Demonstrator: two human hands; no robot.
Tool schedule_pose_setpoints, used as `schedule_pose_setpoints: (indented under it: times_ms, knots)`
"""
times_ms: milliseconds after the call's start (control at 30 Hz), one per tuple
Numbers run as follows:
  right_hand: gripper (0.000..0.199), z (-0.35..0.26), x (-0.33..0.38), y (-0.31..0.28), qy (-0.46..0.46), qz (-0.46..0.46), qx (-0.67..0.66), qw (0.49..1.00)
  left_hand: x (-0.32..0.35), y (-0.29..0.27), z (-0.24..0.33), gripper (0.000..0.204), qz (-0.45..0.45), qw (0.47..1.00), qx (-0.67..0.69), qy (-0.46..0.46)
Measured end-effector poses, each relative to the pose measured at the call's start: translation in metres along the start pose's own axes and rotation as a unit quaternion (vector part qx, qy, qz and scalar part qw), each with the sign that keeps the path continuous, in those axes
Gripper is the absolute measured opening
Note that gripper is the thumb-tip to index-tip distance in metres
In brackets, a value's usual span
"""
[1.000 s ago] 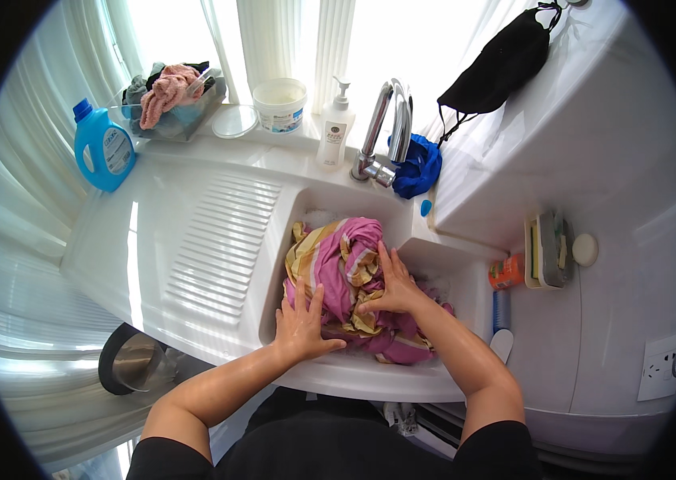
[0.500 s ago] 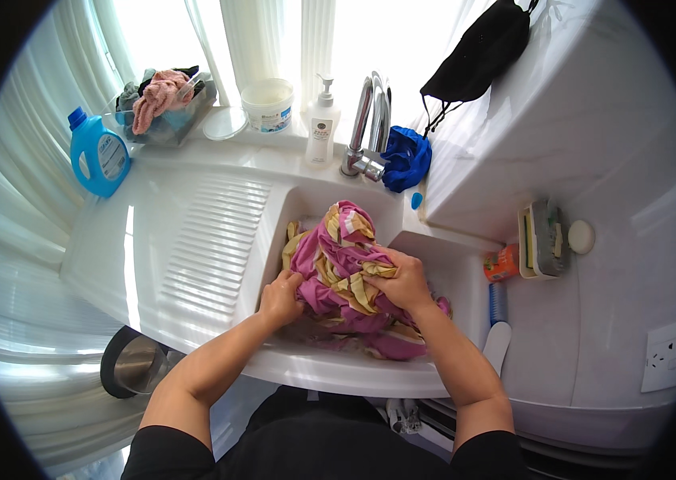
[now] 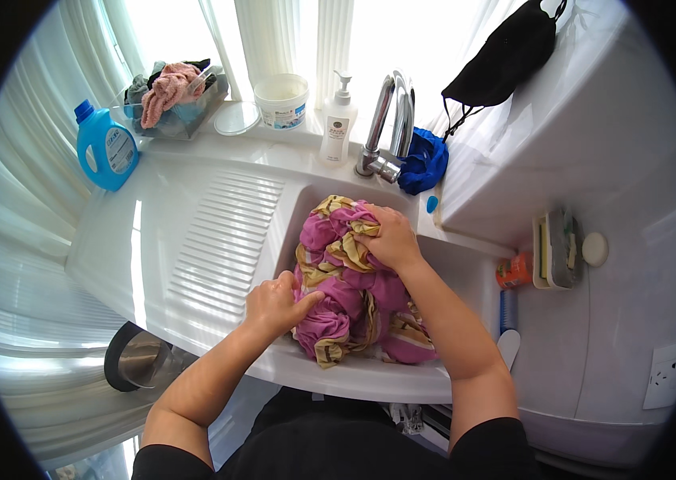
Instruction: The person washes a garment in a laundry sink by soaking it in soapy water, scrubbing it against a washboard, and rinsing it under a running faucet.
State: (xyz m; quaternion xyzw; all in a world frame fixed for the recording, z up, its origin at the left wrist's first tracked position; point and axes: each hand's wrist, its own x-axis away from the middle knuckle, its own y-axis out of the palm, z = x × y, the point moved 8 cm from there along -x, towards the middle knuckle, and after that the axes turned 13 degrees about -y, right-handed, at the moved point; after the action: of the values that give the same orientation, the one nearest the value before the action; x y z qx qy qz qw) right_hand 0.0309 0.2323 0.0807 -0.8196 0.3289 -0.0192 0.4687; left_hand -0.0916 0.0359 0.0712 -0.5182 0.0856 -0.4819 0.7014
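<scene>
A bunched pink and yellow patterned cloth point(image 3: 338, 276) lies heaped in the white sink basin point(image 3: 466, 276); its folds hide what kind of piece it is. My left hand point(image 3: 274, 304) is at the cloth's left side, thumb laid over a fold and the other fingers curled, partly out of sight. Higher on the heap, my right hand point(image 3: 392, 238) grips the cloth's upper right part, its fingers bent into the folds. Lower right in the basin, more of the cloth spreads under my right forearm.
A ribbed washboard point(image 3: 226, 240) adjoins the basin's left. Behind stand a blue detergent bottle point(image 3: 106, 148), a clothes bin point(image 3: 202, 112), a white tub point(image 3: 283, 108), a pump bottle point(image 3: 337, 128) and the faucet point(image 3: 386, 132). To the right are a soap holder point(image 3: 558, 250) and a blue brush point(image 3: 508, 310).
My right hand has shifted up and left to the top of the cloth. The cloth has been turned and rebunched, its lower left end now nearer me. My left hand's thumb now lies over a fold.
</scene>
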Motion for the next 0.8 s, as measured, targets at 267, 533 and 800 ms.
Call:
schedule_pose_setpoints:
  times_ms: [267,533,800]
  knots:
    - [0.058,0.016,0.023,0.116,-0.016,-0.171,0.17,0.97,-0.061,0.108,-0.005,0.109,0.027,0.994,-0.098,0.049]
    - [0.043,0.064,-0.01,0.16,0.002,-0.211,0.087,0.974,-0.135,0.15,-0.03,0.107,-0.112,0.993,0.014,-0.02]
    - [0.039,0.126,-0.014,0.236,0.021,-0.243,-0.013,0.97,-0.168,0.198,-0.04,0.086,-0.316,0.944,0.079,0.063]
